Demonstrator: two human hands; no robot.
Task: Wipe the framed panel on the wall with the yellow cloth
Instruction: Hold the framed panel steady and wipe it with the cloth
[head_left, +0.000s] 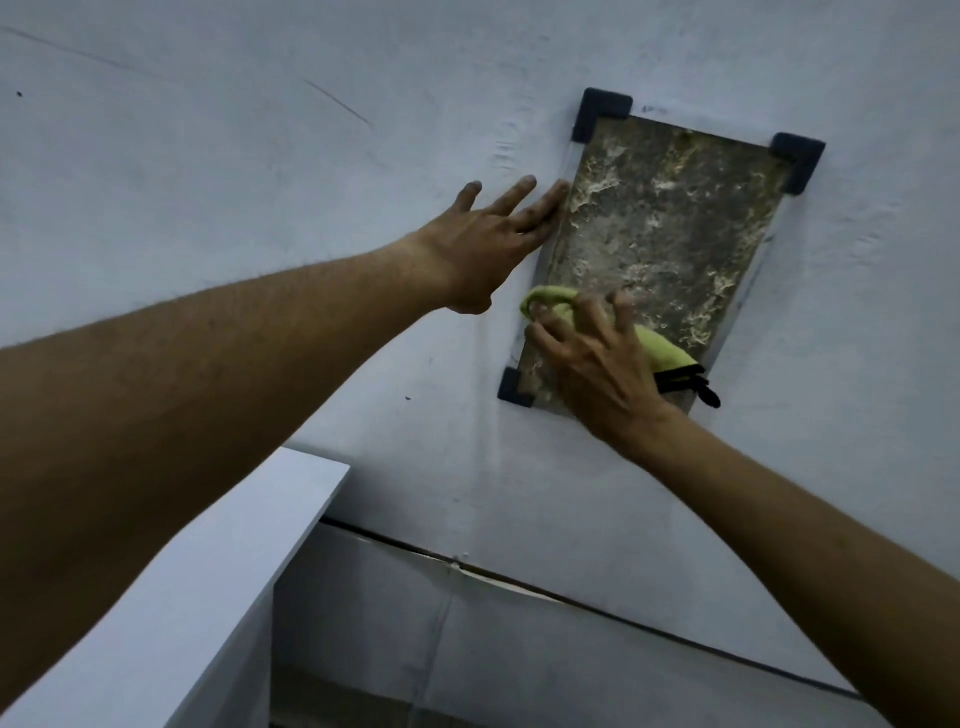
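A grey mottled framed panel (660, 223) hangs on the pale wall, held by dark corner brackets. My right hand (597, 364) presses a yellow cloth (662, 347) against the panel's lower part, fingers spread over it; a black strap hangs from the cloth's right end. My left hand (483, 239) lies flat on the wall with fingers apart, its fingertips touching the panel's left edge. The panel's lower right corner is hidden behind my right hand and the cloth.
A white ledge or cabinet top (218, 582) juts out at lower left below my left arm. A dark seam (519, 577) runs across the wall under the panel, with a lower wall section beneath it.
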